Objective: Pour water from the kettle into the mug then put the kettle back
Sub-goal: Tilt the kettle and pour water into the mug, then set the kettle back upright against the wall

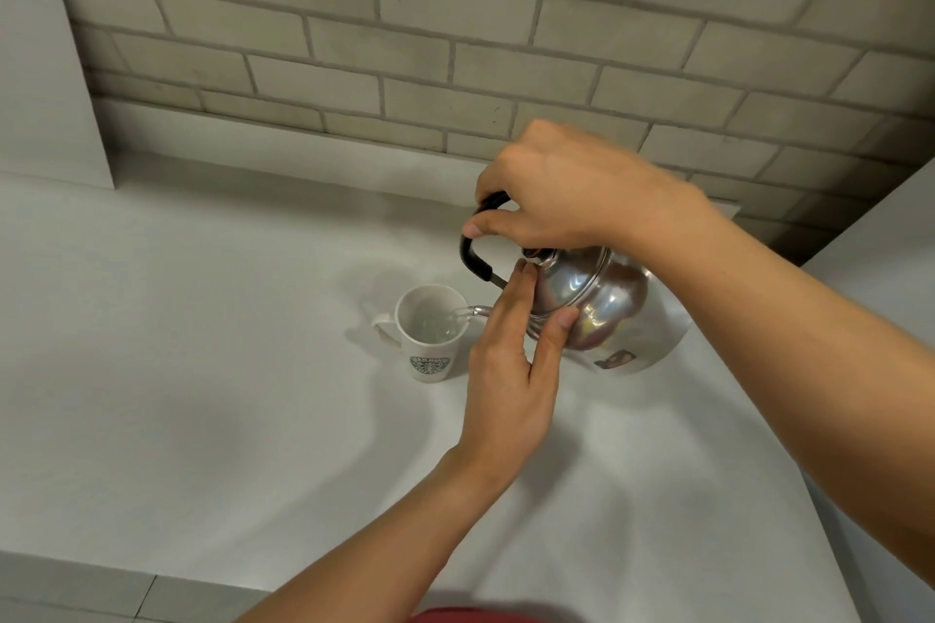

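A shiny steel kettle [607,304] with a black handle hangs tilted to the left above the white counter. My right hand [556,187] grips the handle from above. My left hand [511,369] rests flat against the kettle's lid and front, fingers extended, hiding most of the spout. Water runs from the spout tip into a white mug [430,334] with a green logo, standing upright on the counter just left of the kettle. The mug's handle points left and some water lies inside it.
The white counter [202,369] runs to a grey brick wall [455,41] at the back. A white panel [45,81] leans at the far left. Another white surface [885,238] rises at the right edge. The counter's front edge is near the bottom left.
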Action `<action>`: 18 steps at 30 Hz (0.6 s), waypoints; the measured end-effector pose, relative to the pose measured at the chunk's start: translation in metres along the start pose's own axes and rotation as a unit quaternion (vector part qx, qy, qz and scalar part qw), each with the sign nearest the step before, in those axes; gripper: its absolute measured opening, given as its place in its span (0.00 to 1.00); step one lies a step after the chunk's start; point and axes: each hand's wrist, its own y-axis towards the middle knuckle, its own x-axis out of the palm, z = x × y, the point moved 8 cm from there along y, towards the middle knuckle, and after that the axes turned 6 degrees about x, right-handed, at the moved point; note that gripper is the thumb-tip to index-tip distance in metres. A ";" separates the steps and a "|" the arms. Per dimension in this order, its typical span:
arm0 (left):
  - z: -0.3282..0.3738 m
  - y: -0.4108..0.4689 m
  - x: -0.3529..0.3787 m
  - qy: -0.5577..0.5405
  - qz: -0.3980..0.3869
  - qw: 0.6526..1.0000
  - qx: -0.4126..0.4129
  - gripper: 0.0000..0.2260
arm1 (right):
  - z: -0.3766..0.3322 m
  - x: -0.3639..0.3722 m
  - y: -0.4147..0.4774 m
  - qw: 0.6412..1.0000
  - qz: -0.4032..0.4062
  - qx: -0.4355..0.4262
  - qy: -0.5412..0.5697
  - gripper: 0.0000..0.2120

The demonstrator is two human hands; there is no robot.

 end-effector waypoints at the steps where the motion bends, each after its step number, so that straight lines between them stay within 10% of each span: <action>1: 0.000 0.000 0.000 0.008 -0.008 1.000 0.005 0.25 | 0.002 0.001 -0.002 1.000 0.004 0.001 0.010 0.21; 13: -0.007 0.009 -0.001 0.160 -0.152 0.974 0.054 0.27 | 0.051 0.020 -0.061 0.970 0.183 0.018 0.158 0.19; 18: 0.011 0.025 -0.019 0.174 -0.106 0.971 0.124 0.06 | 0.086 0.035 -0.099 0.914 0.301 0.095 0.254 0.12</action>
